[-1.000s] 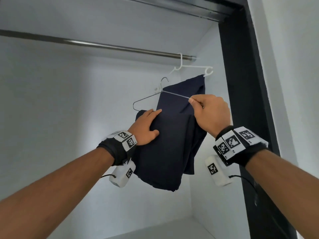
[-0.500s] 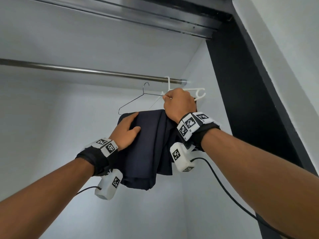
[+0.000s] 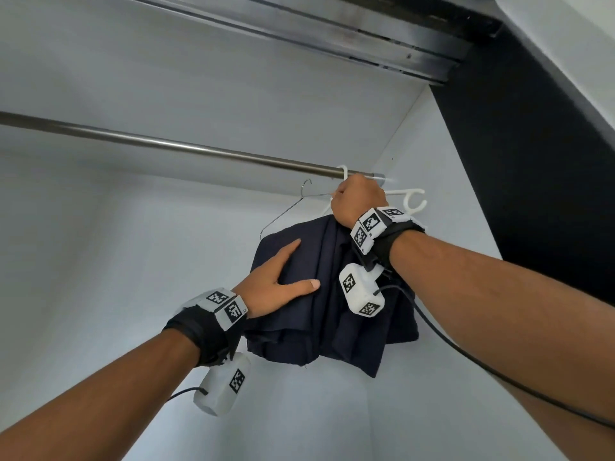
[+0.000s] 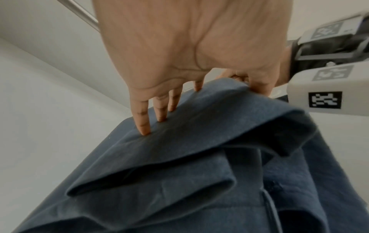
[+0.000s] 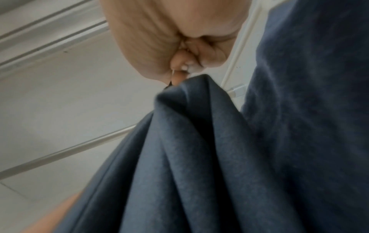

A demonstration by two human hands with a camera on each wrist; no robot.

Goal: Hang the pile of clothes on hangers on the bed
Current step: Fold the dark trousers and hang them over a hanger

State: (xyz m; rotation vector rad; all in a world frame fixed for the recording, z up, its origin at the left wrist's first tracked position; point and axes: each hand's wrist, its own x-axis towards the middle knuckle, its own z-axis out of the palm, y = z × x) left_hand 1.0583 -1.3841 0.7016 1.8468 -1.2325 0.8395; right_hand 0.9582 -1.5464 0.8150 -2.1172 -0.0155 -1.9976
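Hanging step: right hand [image 3: 357, 201] pinches the wire hanger [image 3: 293, 206] just under the closet rod [image 3: 166, 146]; left hand [image 3: 276, 284] lies flat, steadying the navy garment [image 3: 332, 311] draped on it; next, the hook must catch the rod.

A metal rail [image 3: 186, 148] spans the white closet [image 3: 100, 261].

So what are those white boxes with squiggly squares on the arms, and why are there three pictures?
They are small cameras strapped to a person's wrists; the squares are markers. One picture comes from a camera on the head, the other two from the wrists. The right hand grips a thin wire hanger just under the closet rod. Dark blue trousers hang folded over it. The left hand rests flat on the cloth, its fingers straight. A white hanger already hangs on the rod.
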